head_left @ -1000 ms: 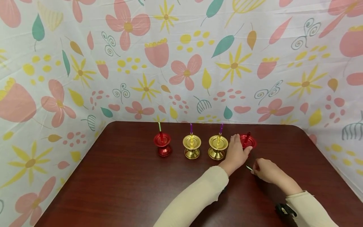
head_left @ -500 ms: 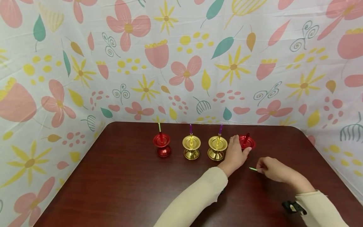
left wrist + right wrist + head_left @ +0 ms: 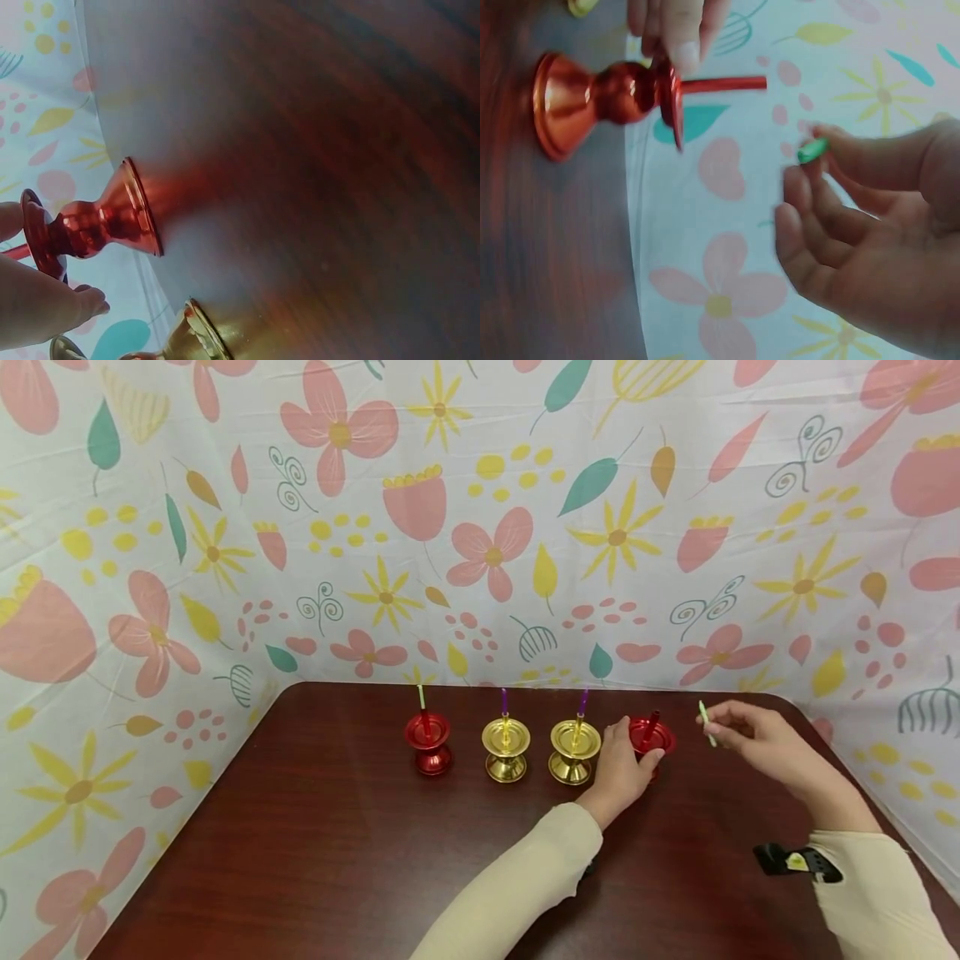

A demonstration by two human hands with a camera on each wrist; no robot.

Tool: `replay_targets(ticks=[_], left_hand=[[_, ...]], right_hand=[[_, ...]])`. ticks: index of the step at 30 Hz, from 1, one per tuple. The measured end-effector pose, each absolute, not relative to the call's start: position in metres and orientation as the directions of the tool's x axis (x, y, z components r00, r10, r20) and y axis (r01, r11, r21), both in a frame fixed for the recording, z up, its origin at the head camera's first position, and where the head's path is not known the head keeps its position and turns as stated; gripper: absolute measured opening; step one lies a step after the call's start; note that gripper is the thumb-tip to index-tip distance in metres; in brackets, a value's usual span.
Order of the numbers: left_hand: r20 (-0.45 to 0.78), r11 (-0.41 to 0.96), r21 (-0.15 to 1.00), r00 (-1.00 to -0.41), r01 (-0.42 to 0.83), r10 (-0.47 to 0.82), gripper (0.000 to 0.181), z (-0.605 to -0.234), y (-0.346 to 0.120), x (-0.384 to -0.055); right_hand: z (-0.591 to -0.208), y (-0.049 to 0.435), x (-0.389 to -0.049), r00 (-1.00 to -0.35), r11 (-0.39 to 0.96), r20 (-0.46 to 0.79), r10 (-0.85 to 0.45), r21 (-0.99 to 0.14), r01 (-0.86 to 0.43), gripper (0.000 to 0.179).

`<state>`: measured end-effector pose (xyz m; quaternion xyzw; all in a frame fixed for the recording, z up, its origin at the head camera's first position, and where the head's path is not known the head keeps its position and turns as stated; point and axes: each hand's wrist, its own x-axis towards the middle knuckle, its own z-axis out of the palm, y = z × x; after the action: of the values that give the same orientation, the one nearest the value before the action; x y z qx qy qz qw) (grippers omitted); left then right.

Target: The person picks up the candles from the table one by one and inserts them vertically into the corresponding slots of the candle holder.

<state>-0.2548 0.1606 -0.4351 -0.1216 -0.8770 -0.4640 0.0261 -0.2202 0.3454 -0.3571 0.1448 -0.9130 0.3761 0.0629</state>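
Note:
At the right end of the row a red metal candle holder (image 3: pixel 652 724) stands on the table, its upright tube holding no candle. My left hand (image 3: pixel 622 770) grips this holder's dish at the rim, thumb on the near side. In the right wrist view, the red holder (image 3: pixel 626 91) shows its flared base, round stem and thin tube. Up and to the right of it, my right hand (image 3: pixel 765 745) pinches a thin light green candle (image 3: pixel 707 724) between thumb and fingertips, roughly upright and apart from the tube. The candle's end (image 3: pixel 813 151) points out of the fingers.
Left of that holder stand two gold candle holders (image 3: pixel 574 766) (image 3: pixel 506 767) with purple candles, then another red holder (image 3: pixel 432 758) with a light green candle. A floral cloth (image 3: pixel 480 527) hangs along the back and sides of the dark wooden table (image 3: pixel 337 860).
My right hand has risen from low over the table, up and to the right with the green candle, which has turned from lying flat to near upright. My left hand has stayed at the red holder.

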Motion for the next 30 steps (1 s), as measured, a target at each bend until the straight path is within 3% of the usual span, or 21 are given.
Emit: replay_targets(ticks=[11,30], left_hand=[[0.129,0.502,0.842,-0.977,0.199,0.171,0.069,-0.437,0.161,-0.254],[0.126,0.502,0.842,-0.977,0.197,0.171,0.068,-0.435,0.161,-0.255]], right_hand=[[-0.366,0.31,-0.246,-0.872,0.537,0.486,0.059,-0.752,-0.383,0.022],[-0.391,0.299,-0.258,-0.862,0.563,0.506,0.005,-0.714,-0.416,0.016]])
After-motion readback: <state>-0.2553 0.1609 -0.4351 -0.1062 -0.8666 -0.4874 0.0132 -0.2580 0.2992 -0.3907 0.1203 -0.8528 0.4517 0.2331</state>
